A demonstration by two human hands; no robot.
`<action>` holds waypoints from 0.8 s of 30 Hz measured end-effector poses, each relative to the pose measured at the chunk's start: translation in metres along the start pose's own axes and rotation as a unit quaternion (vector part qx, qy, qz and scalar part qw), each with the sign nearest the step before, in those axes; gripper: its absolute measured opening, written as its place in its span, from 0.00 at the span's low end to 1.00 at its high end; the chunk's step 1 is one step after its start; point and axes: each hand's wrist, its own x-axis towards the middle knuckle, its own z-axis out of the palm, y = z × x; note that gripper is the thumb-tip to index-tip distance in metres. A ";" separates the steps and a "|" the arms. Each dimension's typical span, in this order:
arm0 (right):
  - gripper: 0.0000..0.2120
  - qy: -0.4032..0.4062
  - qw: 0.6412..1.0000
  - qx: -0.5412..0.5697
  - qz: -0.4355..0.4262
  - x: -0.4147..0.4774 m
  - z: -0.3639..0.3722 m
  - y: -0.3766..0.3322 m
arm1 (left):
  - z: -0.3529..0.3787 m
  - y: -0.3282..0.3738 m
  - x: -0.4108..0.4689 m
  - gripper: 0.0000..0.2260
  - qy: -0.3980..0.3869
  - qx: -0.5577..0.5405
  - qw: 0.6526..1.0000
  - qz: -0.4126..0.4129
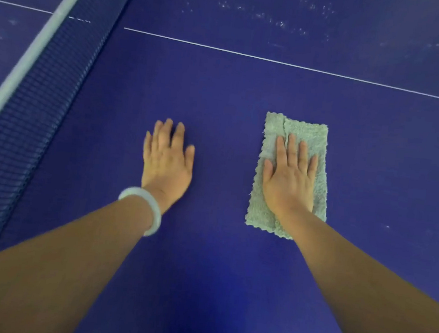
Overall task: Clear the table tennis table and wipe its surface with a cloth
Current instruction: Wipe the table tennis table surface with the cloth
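Note:
A folded grey-green cloth (309, 135) lies flat on the blue table tennis table (221, 90), right of centre. My right hand (289, 176) presses on the cloth with straight fingers, covering its middle. My left hand (167, 158) lies flat on the bare table surface to the left of the cloth, fingers straight, holding nothing. A pale bangle sits on my left wrist.
The dark net (37, 109) with its white top band runs diagonally along the left side. A thin white line (291, 64) crosses the table beyond my hands. Pale dusty specks (269, 17) dot the far surface and the right edge.

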 end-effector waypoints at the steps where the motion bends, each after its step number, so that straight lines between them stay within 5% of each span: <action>1: 0.30 -0.006 1.000 -0.004 0.001 0.002 -0.001 0.001 | 0.002 0.003 -0.026 0.27 0.000 0.013 1.000 0.024; 8: 0.30 -0.020 0.999 0.021 0.026 -0.003 -0.003 -0.010 | 0.027 -0.004 -0.105 0.29 -0.026 0.136 0.989 0.060; 14: 0.28 -0.041 0.961 -0.017 -0.272 -0.100 0.002 0.009 | 0.029 -0.003 -0.105 0.28 -0.016 0.126 0.990 0.055; 16: 0.28 -0.026 0.973 -0.022 -0.230 -0.073 0.000 0.033 | 0.029 -0.003 -0.104 0.28 -0.015 0.127 0.990 0.053; 21: 0.29 -0.025 0.998 0.021 0.048 0.010 -0.008 0.013 | 0.027 -0.002 -0.105 0.28 -0.017 0.125 0.991 0.050; 24: 0.29 -0.021 0.998 0.023 -0.051 -0.032 0.000 -0.022 | 0.025 -0.001 -0.105 0.27 -0.016 0.121 0.991 0.054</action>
